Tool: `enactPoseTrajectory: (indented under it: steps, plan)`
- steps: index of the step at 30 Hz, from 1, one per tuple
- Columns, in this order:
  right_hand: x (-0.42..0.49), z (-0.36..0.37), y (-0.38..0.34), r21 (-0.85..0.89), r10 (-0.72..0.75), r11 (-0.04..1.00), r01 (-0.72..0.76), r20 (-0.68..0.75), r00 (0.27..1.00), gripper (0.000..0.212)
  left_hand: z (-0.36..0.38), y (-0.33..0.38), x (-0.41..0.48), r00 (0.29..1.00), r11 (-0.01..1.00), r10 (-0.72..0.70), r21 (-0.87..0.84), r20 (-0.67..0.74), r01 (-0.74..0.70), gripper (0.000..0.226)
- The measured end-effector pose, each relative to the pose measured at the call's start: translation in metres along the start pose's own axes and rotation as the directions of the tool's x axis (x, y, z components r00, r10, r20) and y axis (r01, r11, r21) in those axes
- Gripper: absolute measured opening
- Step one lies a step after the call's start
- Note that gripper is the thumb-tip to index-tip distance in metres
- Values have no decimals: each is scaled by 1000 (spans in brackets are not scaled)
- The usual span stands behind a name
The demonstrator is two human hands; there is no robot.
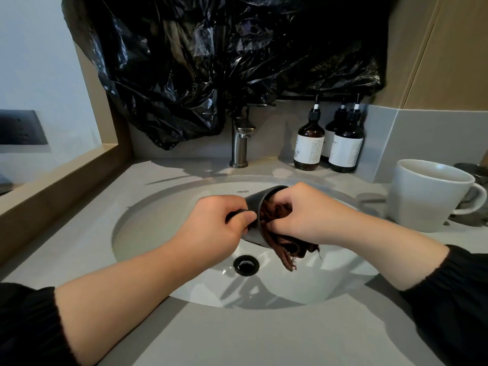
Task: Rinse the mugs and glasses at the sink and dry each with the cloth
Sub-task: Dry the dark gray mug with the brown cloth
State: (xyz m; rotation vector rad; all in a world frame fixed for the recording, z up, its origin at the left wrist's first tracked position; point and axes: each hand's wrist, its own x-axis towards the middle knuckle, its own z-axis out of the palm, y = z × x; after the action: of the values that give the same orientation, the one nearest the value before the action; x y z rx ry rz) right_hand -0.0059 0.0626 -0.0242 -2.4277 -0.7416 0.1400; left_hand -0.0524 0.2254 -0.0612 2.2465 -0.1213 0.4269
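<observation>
Head view, and up at twelve o'clock a big crumpled sheet of black plastic (211,62) hangs over the wall above the basin. Below it the grey countertop (237,339) runs across the whole lower half, with the white oval sink (163,233) set dead centre.

Over at three o'clock a large white mug (427,196) stands upright on the counter, handle pointing right, well apart from the action. Both forearms come in from seven and four o'clock, black sleeves pushed up.

The left hand (219,223) is curled tight on the dark mug (253,204), thumb clamped over what looks like the handle. That mug is held on its side above the middle of the basin, mouth facing right.

The right hand (303,212) is at the mouth, fingers bunched and pinching the brown cloth (287,252), which is stuffed inside the mug. How deep the fingertips go, I cannot tell. The loose, frayed end of the cloth spills out under the wrist and dangles over the bowl.

Back at one o'clock, brown pump bottles (310,143) cluster against the wall. The brushed steel tap (240,138) stands at twelve o'clock of the sink. And just below the mug, at six o'clock, sits the black drain (246,264).
</observation>
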Motion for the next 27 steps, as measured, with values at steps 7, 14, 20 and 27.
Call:
enactPoseTrajectory:
  steps: [7, 14, 20, 27]
  plan:
    - [-9, -4, 0, 156, -37, 988, 20, 110, 993, 13, -1, 0, 0, 1000, 1000, 18, 14, -6, -17, 28]
    - [-7, 0, 2, 126, -56, 991, 49, 51, 997, 17, -4, -5, 3, 999, 999, -41, -3, -26, 41, 28]
    - [-7, -27, 5, 92, -68, 994, 65, 33, 997, 8, -8, -7, 4, 997, 997, -70, 10, -35, 70, 30]
    - [-2, 8, 7, -715, -396, 590, 375, 148, 906, 17, -2, -2, 3, 995, 995, -95, -24, 17, 95, 37]
